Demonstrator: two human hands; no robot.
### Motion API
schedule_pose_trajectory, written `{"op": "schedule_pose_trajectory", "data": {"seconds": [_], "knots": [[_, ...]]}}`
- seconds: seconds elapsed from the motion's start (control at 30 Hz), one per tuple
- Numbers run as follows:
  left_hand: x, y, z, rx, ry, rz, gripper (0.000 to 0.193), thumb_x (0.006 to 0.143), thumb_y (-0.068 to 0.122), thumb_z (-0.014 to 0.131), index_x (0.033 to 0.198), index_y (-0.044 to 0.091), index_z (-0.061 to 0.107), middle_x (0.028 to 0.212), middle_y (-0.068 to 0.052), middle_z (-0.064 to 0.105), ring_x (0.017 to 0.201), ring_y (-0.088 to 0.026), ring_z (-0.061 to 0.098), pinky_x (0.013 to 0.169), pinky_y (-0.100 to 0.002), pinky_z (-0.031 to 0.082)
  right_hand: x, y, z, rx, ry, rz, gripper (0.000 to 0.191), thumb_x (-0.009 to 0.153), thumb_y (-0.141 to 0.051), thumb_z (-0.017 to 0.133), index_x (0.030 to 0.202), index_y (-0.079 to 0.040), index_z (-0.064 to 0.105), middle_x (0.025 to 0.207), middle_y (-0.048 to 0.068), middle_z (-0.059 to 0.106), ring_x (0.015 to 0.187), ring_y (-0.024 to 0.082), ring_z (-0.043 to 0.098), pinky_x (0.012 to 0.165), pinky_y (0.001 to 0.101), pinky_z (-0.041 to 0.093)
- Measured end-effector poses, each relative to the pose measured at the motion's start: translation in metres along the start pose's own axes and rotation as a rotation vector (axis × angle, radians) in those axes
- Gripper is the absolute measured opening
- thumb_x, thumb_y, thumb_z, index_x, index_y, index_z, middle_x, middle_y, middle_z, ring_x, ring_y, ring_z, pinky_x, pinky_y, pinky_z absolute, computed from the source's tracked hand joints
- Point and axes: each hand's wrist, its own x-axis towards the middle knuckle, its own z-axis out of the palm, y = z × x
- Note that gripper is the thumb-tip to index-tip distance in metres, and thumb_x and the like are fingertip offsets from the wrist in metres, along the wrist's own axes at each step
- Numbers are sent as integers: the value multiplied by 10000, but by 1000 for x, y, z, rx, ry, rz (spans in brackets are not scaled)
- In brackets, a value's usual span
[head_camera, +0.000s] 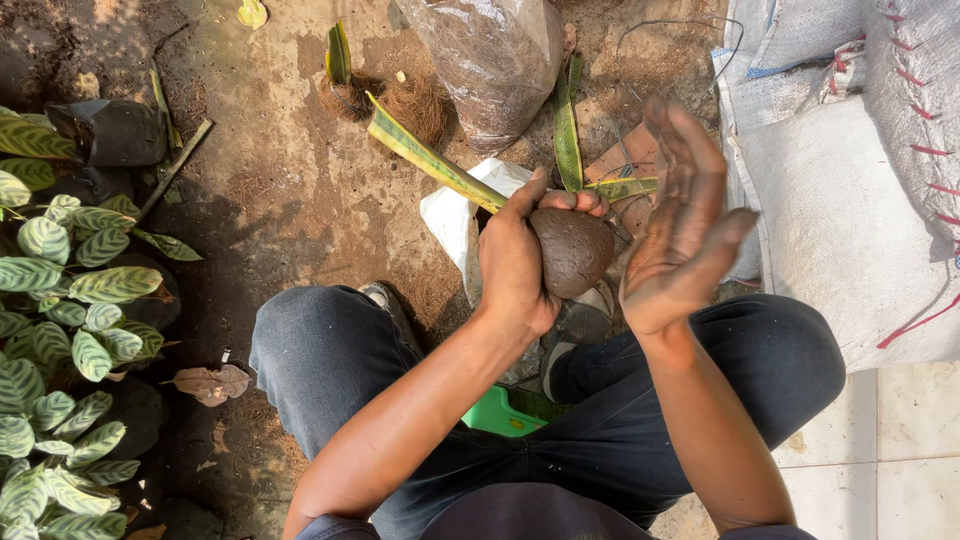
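Observation:
My left hand (515, 262) grips a round ball of dark brown soil (573, 250) packed around the base of a plant. Long green leaves with yellow edges (430, 160) stick out of the ball, up and to the left. My right hand (685, 225) is held open just to the right of the ball, palm turned toward it, fingers spread and smeared with dirt. It does not touch the ball. Both hands hover above my knees, which are in dark jeans.
A clear bag of brown fibre (495, 55) stands on the dirt ahead. White woven sacks (850, 200) are piled at the right. Striped-leaf plants in black pots (70, 300) fill the left. A green stool (500, 412) shows under my legs. Pale tiles (900, 450) lie at lower right.

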Motion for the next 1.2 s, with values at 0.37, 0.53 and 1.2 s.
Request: {"op": "schedule_pose_trajectory", "data": {"seconds": [0.37, 0.53, 1.2], "knots": [[2, 2, -5, 355, 97, 10, 359, 1046, 222, 471, 808, -11, 606, 799, -153, 684, 724, -234, 645, 726, -383, 586, 5, -2, -3, -275, -301, -97, 955, 1043, -756, -4, 1693, -96, 227, 1741, 129, 240, 1619, 272, 198, 1356, 443, 182], [8, 2, -9, 76, -50, -99, 352, 1067, 218, 485, 803, 3, 571, 789, -173, 664, 760, -273, 672, 779, -412, 589, 4, -5, -6, 1, -231, -10, 883, 1100, -732, 86, 1591, -53, 364, 1654, 156, 404, 1562, 308, 334, 1352, 448, 258], [3, 35, 0, -50, -274, 48, 323, 994, 313, 601, 1064, 0, 638, 1071, -129, 731, 974, -219, 715, 899, -397, 602, 1, -25, -7, -477, -253, -380, 738, 911, -430, 792, 1455, -7, 528, 1476, 193, 594, 1475, 349, 530, 1312, 558, 256]]}}
